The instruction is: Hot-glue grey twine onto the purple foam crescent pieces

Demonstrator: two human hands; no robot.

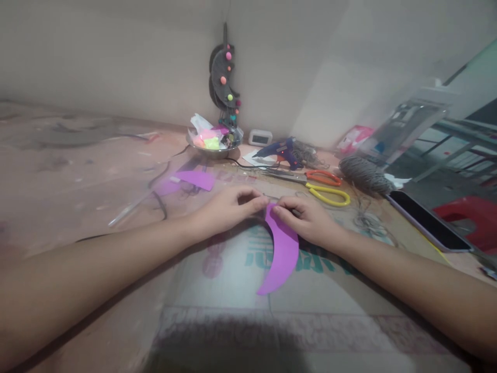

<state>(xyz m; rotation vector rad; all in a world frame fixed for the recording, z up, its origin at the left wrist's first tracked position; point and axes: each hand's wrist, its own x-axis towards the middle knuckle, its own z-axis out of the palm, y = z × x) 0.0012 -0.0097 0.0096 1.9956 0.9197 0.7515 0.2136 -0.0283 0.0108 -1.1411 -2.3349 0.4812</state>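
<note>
A purple crescent-shaped cutout (pixel 285 248) hangs tip-down over the cardboard, its top end between both hands. My right hand (pixel 306 220) pinches it near the upper edge with thumb and fingers. Right beside that top end, my left hand (pixel 238 204) has thumb and index finger pressed together. What those fingertips hold, if anything, is too small to make out. Beneath lies a printed cardboard sheet (pixel 225 290). Left of the hands are purple offcuts (pixel 196 180) and a clear stick (pixel 128 210).
Scissors (pixel 328 196) with red and yellow handles lie beyond my right hand, behind them a blue glue gun (pixel 285 151). Grey yarn (pixel 365 175) and a phone (pixel 430 220) are at right. A bowl (pixel 213 147) of scraps stands below a hanging grey crescent ornament (pixel 222 72).
</note>
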